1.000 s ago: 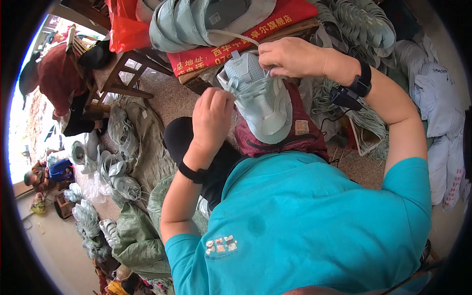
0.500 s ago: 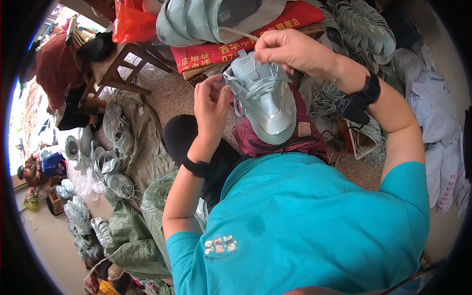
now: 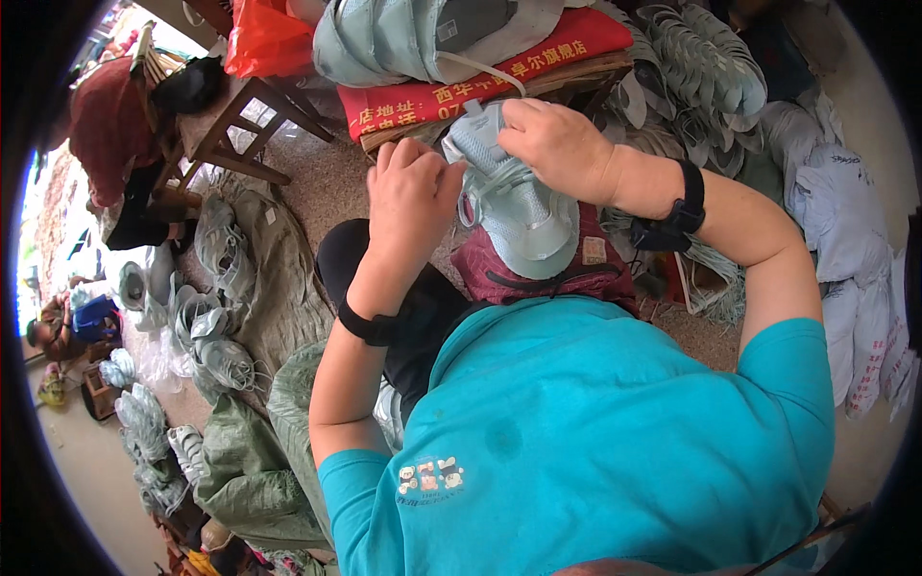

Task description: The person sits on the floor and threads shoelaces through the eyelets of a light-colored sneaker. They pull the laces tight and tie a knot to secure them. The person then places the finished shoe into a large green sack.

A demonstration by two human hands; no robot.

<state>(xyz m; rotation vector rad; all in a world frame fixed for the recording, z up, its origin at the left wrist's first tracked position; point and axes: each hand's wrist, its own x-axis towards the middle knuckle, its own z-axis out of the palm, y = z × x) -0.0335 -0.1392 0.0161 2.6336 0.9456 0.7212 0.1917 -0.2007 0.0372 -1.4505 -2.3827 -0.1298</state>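
Observation:
A pale mint-green sneaker (image 3: 533,226) rests on a dark red cloth (image 3: 480,259) in front of me, toe toward my body. Thin matching shoelace (image 3: 499,182) crosses its upper, and a loop hangs on its left side. My left hand (image 3: 411,197) is at the left of the shoe's opening, fingers curled and thumb pressed in; what they grip is hidden. Over the tongue, at the right, my right hand (image 3: 557,144) is closed in a pinch, its fingertips partly out of sight. Whether lace is between them cannot be made out.
Beyond the shoe, stacked shoe parts (image 3: 384,43) lie on a red printed cloth (image 3: 576,48). A wooden stool (image 3: 230,125) stands at the far left, with several sneakers (image 3: 226,250) below it. More shoe parts (image 3: 701,58) and white sacks (image 3: 845,211) are on the right.
My right hand has turned and come lower over the tongue. The left hand has risen slightly and curled more, its back now turned up. The shoe has hardly moved.

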